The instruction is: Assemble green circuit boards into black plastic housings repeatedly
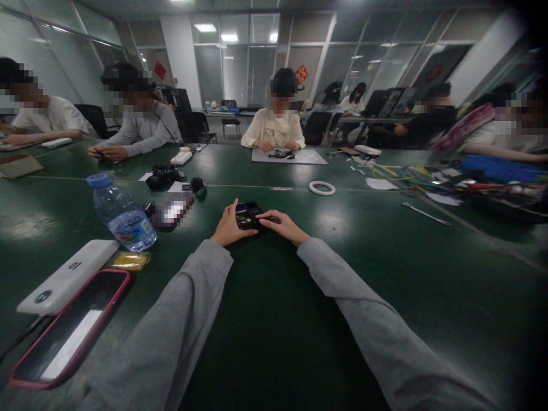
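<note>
A small black box-shaped device with lighter parts inside lies on the green table in front of me. My left hand grips its left side, with the thumb along the near edge and the fingers up the far side. At the right edge of the device, my right hand has its fingers closed on the black casing. The fingertips partly cover the device, and its inner parts are too small to make out.
To my left are a tilted water bottle, a white power bank, a yellow packet and a red-edged phone. A white tape ring, a metal wrench and tangled wires lie right. Several people sit around.
</note>
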Motion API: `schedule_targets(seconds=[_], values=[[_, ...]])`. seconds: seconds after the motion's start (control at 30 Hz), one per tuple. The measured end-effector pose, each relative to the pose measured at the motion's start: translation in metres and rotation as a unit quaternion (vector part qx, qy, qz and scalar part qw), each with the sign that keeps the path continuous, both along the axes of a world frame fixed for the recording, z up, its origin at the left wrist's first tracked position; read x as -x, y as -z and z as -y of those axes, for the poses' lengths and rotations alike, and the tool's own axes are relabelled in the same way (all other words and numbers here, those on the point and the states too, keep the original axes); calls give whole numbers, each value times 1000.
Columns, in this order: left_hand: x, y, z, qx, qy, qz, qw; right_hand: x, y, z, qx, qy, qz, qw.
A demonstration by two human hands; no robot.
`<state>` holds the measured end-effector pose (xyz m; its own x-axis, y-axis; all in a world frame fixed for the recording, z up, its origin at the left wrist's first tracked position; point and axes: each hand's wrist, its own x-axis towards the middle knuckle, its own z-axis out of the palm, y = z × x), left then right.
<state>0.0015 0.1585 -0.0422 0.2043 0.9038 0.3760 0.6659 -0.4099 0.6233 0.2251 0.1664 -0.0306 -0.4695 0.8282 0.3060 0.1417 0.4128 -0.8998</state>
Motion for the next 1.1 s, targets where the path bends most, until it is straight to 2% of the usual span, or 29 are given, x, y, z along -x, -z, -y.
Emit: schedule_targets(seconds=[0.13, 0.37, 0.6, 0.83, 1.03, 1.1], values=[[0, 0, 0, -3, -1, 0, 1000, -1, 1, -1, -33, 30, 33, 998], [-2, -4, 4, 2, -3, 3, 1000, -1, 1, -1, -61, 35, 45, 996], [-1, -2, 3, -3, -3, 4, 1000, -1, 2, -2, -52, 44, 37, 997], [-2, 2, 1, -18, -12, 8, 1000, 4, 7, -1, -34, 126, -1, 991], [-2, 2, 1, -21, -22, 14, 999, 10, 12, 7, -169, 159, 125, 965], [-2, 1, 2, -18, -21, 12, 1000, 10, 11, 8, -191, 165, 140, 958]])
